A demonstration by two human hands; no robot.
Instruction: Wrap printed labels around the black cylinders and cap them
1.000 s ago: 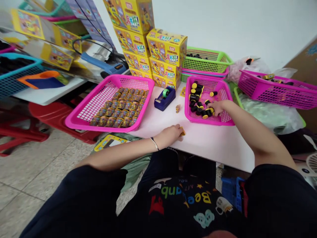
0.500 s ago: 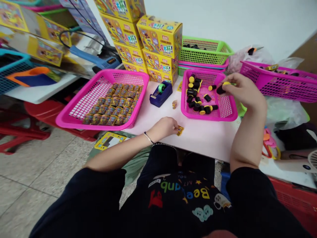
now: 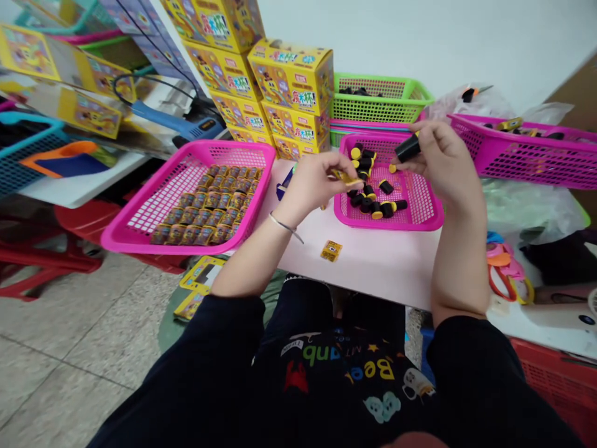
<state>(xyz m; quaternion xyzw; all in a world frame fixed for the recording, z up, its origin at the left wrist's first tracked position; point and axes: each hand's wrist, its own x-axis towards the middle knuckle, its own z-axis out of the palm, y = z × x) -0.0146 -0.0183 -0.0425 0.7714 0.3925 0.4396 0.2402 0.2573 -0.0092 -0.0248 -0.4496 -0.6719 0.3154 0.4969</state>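
The right hand (image 3: 438,155), right of the frame's centre, has thumb and fingers clamped on a black cylinder (image 3: 407,148), its leftward end jutting out, probably to keep that part uncovered. Near centre, the left hand (image 3: 319,180) pinches a small yellow piece (image 3: 349,179) by an edge, likely leaving the rest free. The small pink basket (image 3: 387,225), centre right, holds loose cylinders (image 3: 387,210) within easy reach. Just below centre, a yellow card (image 3: 331,251) lies flat; centre left, wrapped cups (image 3: 205,216) stand in rows, perhaps for tidy packing

Left hand (image 3: 317,182) lifted off white table (image 3: 380,261).
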